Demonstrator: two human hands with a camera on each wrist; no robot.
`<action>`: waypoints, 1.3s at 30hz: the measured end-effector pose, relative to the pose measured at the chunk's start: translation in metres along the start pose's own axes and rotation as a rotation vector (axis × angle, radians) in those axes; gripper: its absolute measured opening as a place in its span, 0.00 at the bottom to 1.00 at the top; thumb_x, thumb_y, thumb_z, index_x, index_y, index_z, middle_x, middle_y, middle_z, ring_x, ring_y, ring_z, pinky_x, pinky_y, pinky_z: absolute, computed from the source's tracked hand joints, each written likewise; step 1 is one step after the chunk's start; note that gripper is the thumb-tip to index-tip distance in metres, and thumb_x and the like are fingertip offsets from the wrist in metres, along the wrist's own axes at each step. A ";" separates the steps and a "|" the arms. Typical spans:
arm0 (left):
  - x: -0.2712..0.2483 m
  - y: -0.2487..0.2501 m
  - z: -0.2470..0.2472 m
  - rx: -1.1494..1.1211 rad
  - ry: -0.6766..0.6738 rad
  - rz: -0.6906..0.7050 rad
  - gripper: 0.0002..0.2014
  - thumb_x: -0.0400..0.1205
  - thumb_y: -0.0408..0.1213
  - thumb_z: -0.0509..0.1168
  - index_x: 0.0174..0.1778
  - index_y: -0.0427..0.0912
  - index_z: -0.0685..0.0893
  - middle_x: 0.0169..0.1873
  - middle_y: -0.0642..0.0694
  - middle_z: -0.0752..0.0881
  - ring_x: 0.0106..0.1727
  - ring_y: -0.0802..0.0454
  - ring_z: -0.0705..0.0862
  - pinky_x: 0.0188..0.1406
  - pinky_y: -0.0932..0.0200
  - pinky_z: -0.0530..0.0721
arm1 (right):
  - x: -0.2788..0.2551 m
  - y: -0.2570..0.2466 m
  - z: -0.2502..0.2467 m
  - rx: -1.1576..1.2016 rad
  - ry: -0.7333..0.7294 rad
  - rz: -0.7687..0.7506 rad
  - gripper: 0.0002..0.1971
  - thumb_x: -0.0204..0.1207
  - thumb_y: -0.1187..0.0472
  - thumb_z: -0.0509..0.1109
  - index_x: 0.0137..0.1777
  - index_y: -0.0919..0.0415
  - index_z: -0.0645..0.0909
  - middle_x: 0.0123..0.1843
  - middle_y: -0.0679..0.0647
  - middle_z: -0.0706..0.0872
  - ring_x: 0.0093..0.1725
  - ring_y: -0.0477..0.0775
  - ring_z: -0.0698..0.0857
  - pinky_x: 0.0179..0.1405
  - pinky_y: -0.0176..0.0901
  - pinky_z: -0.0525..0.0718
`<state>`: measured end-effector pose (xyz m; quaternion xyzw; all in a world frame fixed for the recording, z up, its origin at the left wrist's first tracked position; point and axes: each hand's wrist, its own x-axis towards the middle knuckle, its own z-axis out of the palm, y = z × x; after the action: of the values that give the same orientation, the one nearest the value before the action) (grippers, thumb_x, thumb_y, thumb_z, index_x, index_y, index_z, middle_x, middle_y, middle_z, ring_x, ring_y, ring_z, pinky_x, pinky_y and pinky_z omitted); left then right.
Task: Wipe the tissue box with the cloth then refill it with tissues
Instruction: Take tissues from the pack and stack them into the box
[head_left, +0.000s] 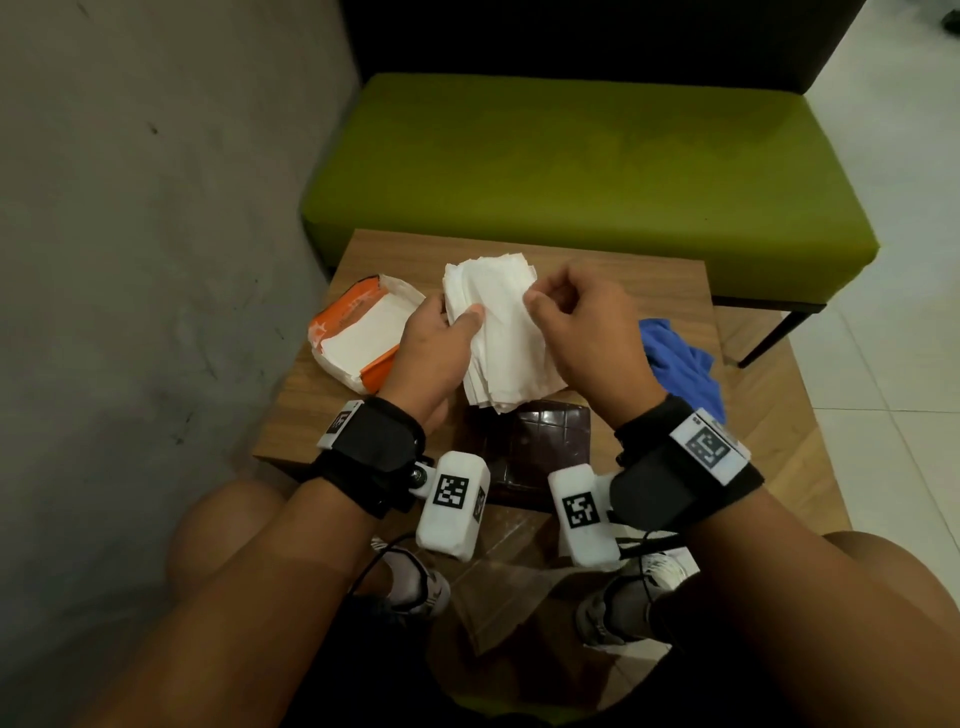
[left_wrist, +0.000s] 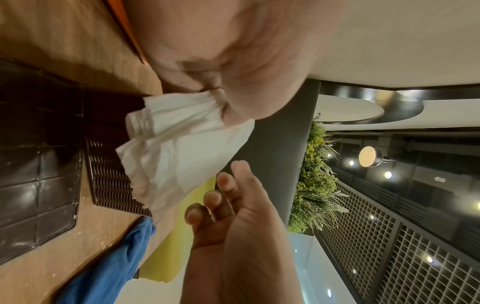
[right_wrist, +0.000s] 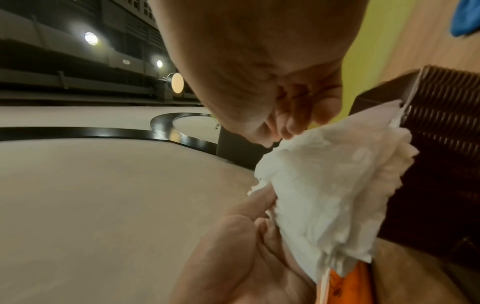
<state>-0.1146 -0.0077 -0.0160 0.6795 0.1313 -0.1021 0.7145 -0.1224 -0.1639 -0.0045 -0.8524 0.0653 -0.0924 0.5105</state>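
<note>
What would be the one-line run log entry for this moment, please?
stage: refill | left hand: grips tissue stack | right hand: pinches stack edge | tissue box: on table, below stack | cloth: lying right of box

Worktop (head_left: 649, 291) is standing directly in front of the seated person, with a bench seat (head_left: 587, 171) lying behind its far edge and a wall (head_left: 156, 208) running along the left. Stack of tissues (head_left: 504, 332) is being held above mid-worktop, left hand (head_left: 434, 348) on its left edge, right hand (head_left: 582, 327) on its right. Tissue pack (head_left: 358, 332) is lying on the worktop left of the stack. Cloth (head_left: 680, 364) is lying at the right edge. Tissue box (head_left: 550, 441) is sitting on the near edge, below the stack, between the wrists.
</note>
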 end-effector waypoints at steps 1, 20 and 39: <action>0.000 0.000 0.000 0.001 -0.001 0.006 0.09 0.95 0.34 0.64 0.69 0.47 0.83 0.62 0.47 0.92 0.64 0.48 0.92 0.65 0.46 0.92 | 0.003 0.001 0.000 -0.023 -0.038 0.013 0.02 0.83 0.58 0.74 0.48 0.52 0.84 0.37 0.50 0.84 0.38 0.52 0.84 0.45 0.61 0.88; 0.008 -0.006 -0.001 0.093 0.042 0.030 0.14 0.94 0.35 0.64 0.76 0.44 0.81 0.66 0.45 0.90 0.66 0.47 0.91 0.70 0.40 0.91 | 0.016 0.006 -0.005 0.097 -0.169 0.191 0.09 0.83 0.62 0.75 0.43 0.56 0.80 0.42 0.54 0.85 0.38 0.51 0.83 0.37 0.47 0.83; 0.008 -0.001 -0.020 0.091 0.035 -0.054 0.13 0.94 0.35 0.65 0.75 0.42 0.84 0.64 0.45 0.92 0.65 0.46 0.92 0.66 0.44 0.92 | 0.025 0.005 -0.025 0.166 0.096 0.193 0.04 0.77 0.68 0.71 0.45 0.59 0.79 0.38 0.55 0.84 0.34 0.50 0.83 0.33 0.48 0.84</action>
<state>-0.1081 0.0122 -0.0204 0.7093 0.1573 -0.1156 0.6774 -0.1037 -0.1934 0.0046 -0.7916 0.1633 -0.0888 0.5821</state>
